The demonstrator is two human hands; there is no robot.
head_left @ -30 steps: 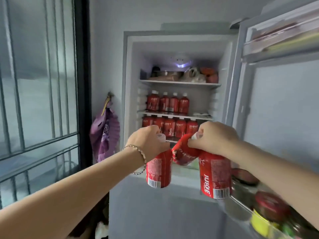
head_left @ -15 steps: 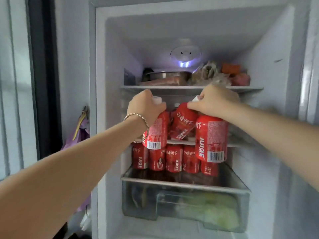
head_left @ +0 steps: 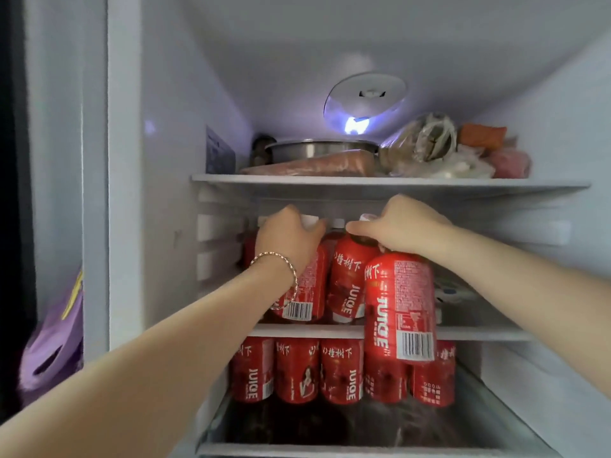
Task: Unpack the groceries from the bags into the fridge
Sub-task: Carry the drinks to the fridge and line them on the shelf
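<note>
Gripping a red plastic juice bottle (head_left: 305,292) by its top, the left hand (head_left: 289,239) curls closed. Just beside it, the right hand (head_left: 401,228) pinches two matching bottles (head_left: 400,309) hanging beneath it.

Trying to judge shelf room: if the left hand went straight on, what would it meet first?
Likely the back-row bottles on the middle shelf, just beyond the left hand and the bottle it holds. Depth is unclear, so the gap cannot be told.
</note>
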